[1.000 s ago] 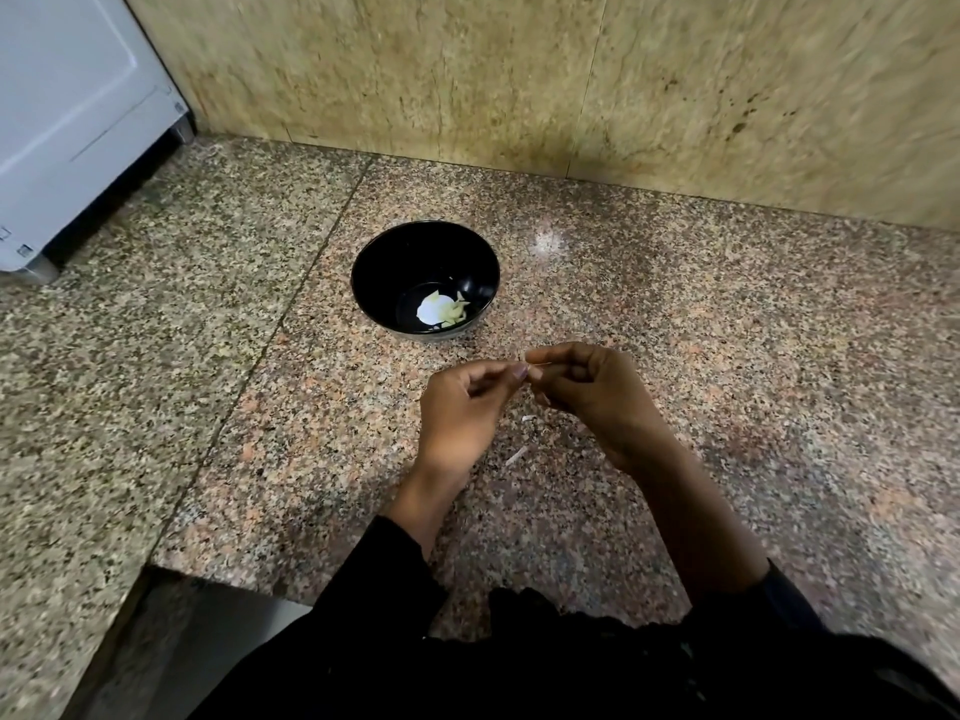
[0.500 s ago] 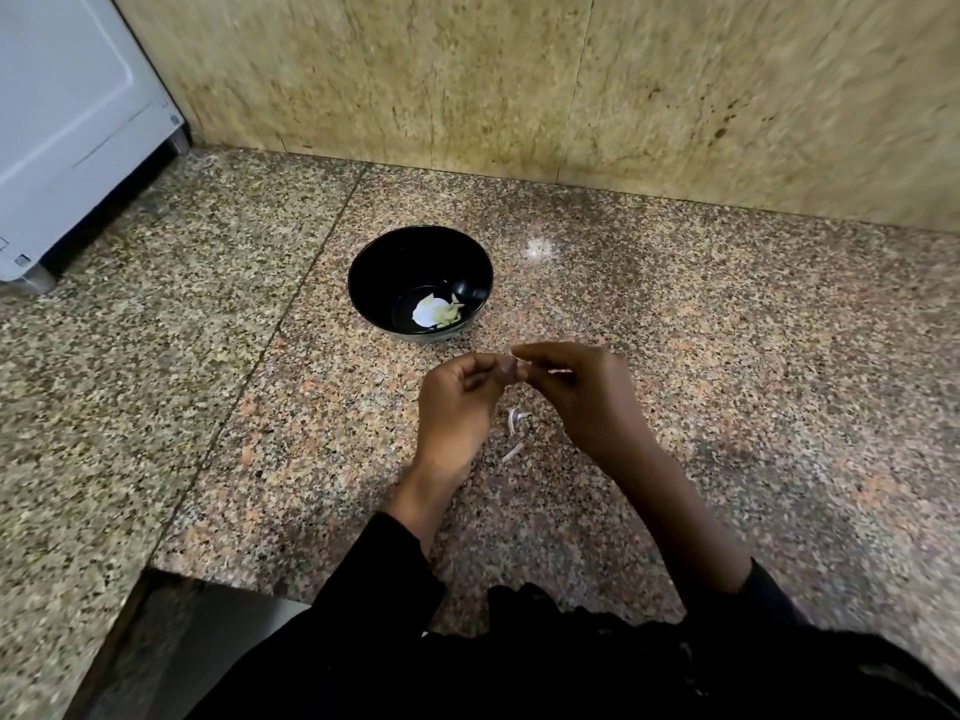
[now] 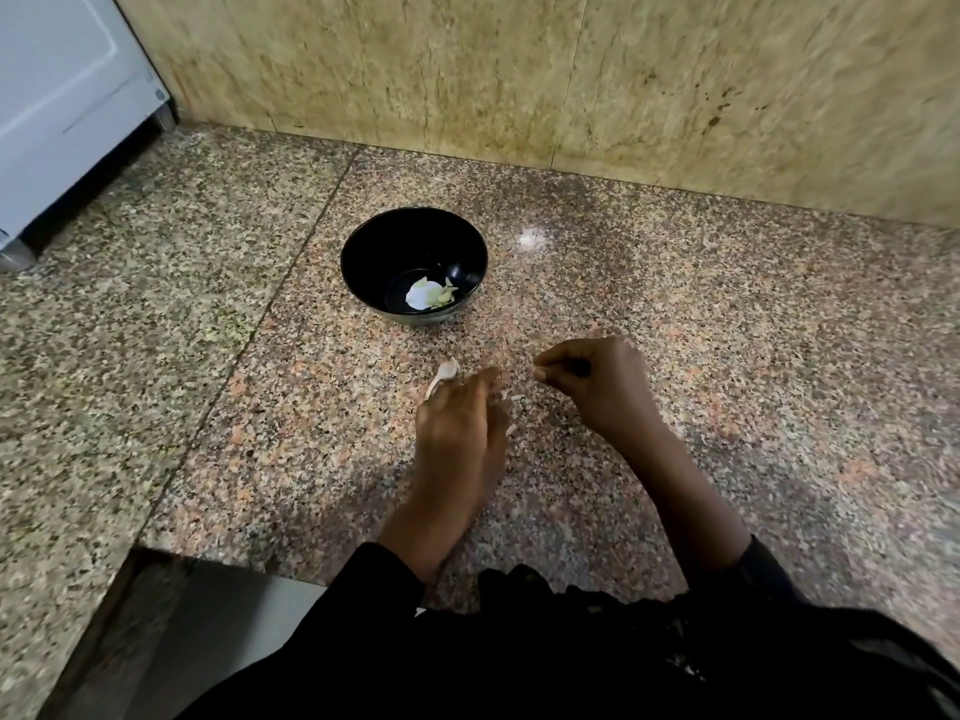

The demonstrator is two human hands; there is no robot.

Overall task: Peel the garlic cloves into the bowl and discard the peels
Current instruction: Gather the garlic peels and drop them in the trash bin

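Nearest on the granite counter (image 3: 727,356), the left hand (image 3: 460,433) lies palm down, fingers over small peel scraps (image 3: 514,400), a pale peel (image 3: 444,374) at its fingertips; whether it grips anything, I cannot tell. Right of it, the right hand (image 3: 597,381) is curled, pinching something too small to identify. Farther back, the black bowl (image 3: 363,252) holds peeled garlic (image 3: 423,294).

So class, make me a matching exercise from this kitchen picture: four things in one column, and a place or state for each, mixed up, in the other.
1. bowl
2. left hand
3. right hand
4. white appliance

A. far left, against the wall
B. fingertips pinched together above the counter
C. black, with pale pieces inside
D. reaching down beside a garlic clove

Pairs: 1-C, 2-D, 3-B, 4-A
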